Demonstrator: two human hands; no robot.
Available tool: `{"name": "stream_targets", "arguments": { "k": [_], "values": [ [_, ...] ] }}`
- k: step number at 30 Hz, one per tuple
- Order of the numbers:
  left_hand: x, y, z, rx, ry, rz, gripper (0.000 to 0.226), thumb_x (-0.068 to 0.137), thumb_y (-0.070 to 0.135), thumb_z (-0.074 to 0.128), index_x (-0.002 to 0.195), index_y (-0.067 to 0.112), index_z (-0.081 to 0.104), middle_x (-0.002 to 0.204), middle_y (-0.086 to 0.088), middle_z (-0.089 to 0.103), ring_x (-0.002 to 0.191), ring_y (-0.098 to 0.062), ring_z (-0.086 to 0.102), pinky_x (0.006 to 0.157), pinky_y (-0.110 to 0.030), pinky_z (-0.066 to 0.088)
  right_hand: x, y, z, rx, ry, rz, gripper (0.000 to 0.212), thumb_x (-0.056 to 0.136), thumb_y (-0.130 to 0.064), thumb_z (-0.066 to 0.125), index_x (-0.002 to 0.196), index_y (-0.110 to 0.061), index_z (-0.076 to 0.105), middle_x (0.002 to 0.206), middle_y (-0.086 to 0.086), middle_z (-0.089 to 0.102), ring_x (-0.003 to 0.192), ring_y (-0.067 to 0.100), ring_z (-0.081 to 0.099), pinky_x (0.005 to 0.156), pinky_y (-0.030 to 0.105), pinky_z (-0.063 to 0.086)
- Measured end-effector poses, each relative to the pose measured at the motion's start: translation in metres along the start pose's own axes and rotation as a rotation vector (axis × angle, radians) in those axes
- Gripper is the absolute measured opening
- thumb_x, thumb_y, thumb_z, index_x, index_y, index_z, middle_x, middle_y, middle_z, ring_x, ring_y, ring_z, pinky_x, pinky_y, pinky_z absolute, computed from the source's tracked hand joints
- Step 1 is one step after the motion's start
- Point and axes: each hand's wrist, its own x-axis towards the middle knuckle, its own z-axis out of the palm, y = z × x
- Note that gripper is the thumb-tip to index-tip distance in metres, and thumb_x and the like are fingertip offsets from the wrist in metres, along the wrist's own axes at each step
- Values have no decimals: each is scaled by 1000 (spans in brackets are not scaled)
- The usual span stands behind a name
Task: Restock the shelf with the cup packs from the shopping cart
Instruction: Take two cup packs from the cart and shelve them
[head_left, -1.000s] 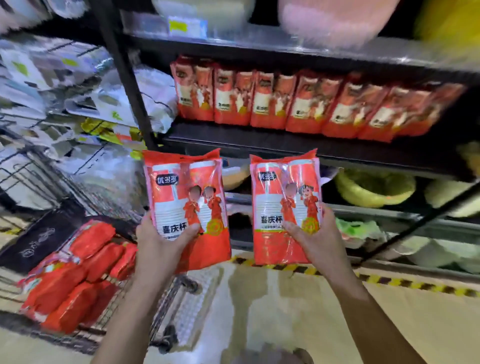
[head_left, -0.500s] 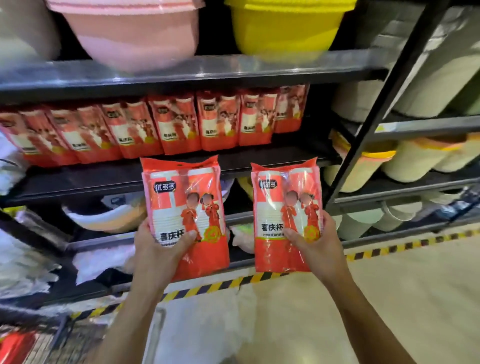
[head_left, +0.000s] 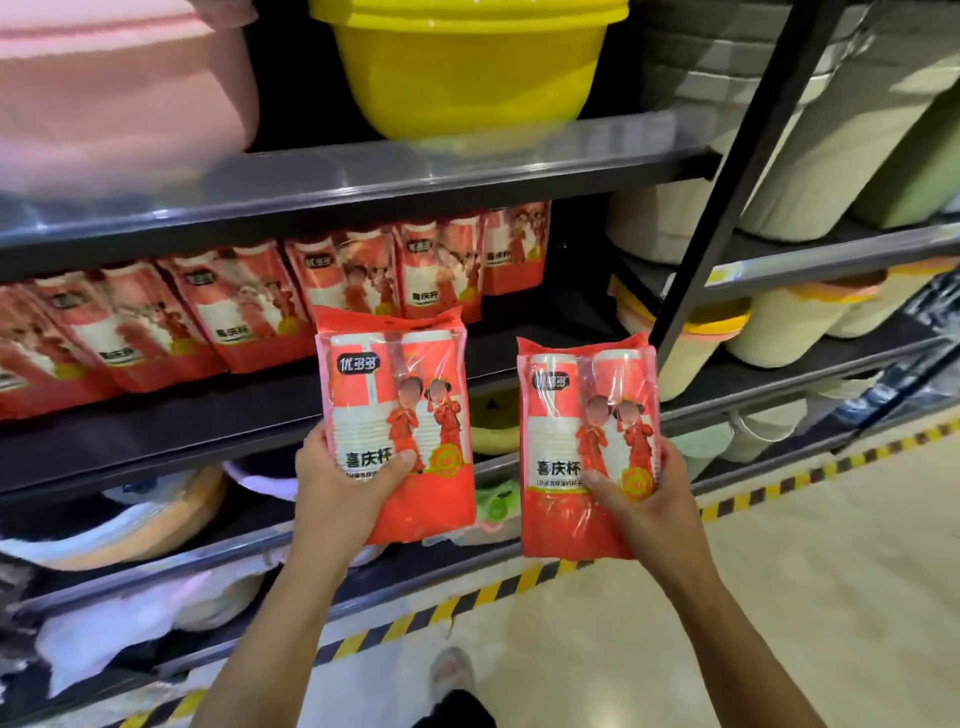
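Nearest you, your left hand (head_left: 337, 483) grips the left cup pack (head_left: 400, 395), a glossy red plastic film bag with a clear window. Its thumb is pressed on the front, and the rest of the hand is hidden behind the bag. Your right hand (head_left: 644, 499) holds the right cup pack (head_left: 587, 415) the same way, its fingers (head_left: 666, 460) curled round the bag's right edge. Both packs are upright in the air in front of the shelving, apart from each other, the left one higher. Each shows two stacks of ribbed white paper cups, two cartoon figures in red and a gold round seal; the small print is too fine to read. Below, a blurred shoe (head_left: 452, 670) stands on the pale smooth floor (head_left: 779, 597), beside a strip of yellow-and-black hazard tape (head_left: 519, 577). Behind the packs, the dark flat shelf board (head_left: 156, 421) carries a leaning row of matching red cup packs (head_left: 249, 312), smeared by blur and cut off at the left. The bay to the right of that row is in shadow. Above sit a round yellow plastic basin (head_left: 467, 67) and a blurred pink plastic basin (head_left: 119, 88), both cut off at the top.
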Motion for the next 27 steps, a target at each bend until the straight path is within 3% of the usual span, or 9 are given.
{"name": "stream_targets", "arguments": {
  "k": [3, 5, 8, 10, 15, 18, 23, 25, 27],
  "values": [
    [38, -3, 11, -15, -25, -39, 93, 57, 58, 95, 136, 27, 58, 129, 0, 72, 112, -17, 74, 94, -49, 62, 28, -3, 8, 9, 28, 13, 85, 71, -53, 82, 141, -36, 36, 119, -17, 61, 103, 5, 65, 79, 29, 55],
    [63, -6, 18, -5, -29, -46, 99, 54, 66, 95, 137, 32, 55, 132, -1, 69, 115, -17, 72, 97, -52, 61, 46, -6, 13, 3, 48, 23, 85, 73, -53, 82, 142, -36, 36, 120, -17, 61, 102, 5, 66, 81, 30, 56],
    [98, -13, 26, 21, -48, -49, 101, 51, 75, 93, 137, 40, 55, 132, -1, 67, 116, -18, 71, 98, -52, 60, 72, -10, 23, -2, 75, 5, 75, 78, -46, 83, 138, -39, 38, 116, -23, 61, 100, 2, 66, 75, 20, 52],
    [117, -16, 29, 29, -58, -54, 97, 52, 72, 94, 136, 40, 55, 132, -3, 67, 115, -20, 71, 97, -53, 61, 90, -9, 29, 21, 77, 9, 75, 78, -47, 83, 138, -37, 39, 119, -21, 63, 101, 3, 67, 75, 20, 52],
    [141, -14, 32, 11, -24, -72, 95, 52, 69, 95, 134, 43, 55, 134, -1, 66, 116, -20, 71, 97, -53, 61, 134, -13, 41, 76, 38, 31, 74, 79, -46, 84, 139, -38, 41, 123, -12, 67, 109, 11, 69, 95, 45, 59],
    [151, -10, 34, -6, -9, -68, 104, 47, 77, 94, 135, 40, 55, 136, -3, 65, 115, -20, 72, 96, -54, 61, 167, -17, 44, 90, 9, 14, 72, 81, -39, 88, 139, -34, 45, 123, -10, 69, 109, 12, 71, 98, 50, 58],
    [163, -7, 45, -26, 65, -68, 104, 50, 73, 96, 139, 38, 53, 140, -1, 63, 120, -19, 70, 99, -53, 60, 222, -22, 51, 87, -29, -48, 78, 80, -39, 89, 143, -33, 44, 122, -11, 70, 110, 12, 70, 100, 52, 57],
    [163, 1, 55, -28, 89, -76, 94, 60, 61, 99, 139, 36, 53, 139, -1, 64, 119, -18, 70, 99, -51, 60, 245, -23, 53, 99, -51, -68, 80, 79, -35, 89, 144, -30, 43, 123, -10, 70, 111, 10, 70, 102, 51, 56],
    [163, 3, 63, -29, 124, -67, 74, 74, 35, 98, 134, 28, 55, 130, 0, 70, 112, -12, 73, 97, -45, 61, 267, -25, 55, 109, -92, -94, 83, 76, -36, 90, 145, -29, 43, 125, -10, 69, 111, 9, 70, 102, 51, 57]
  ]
}}
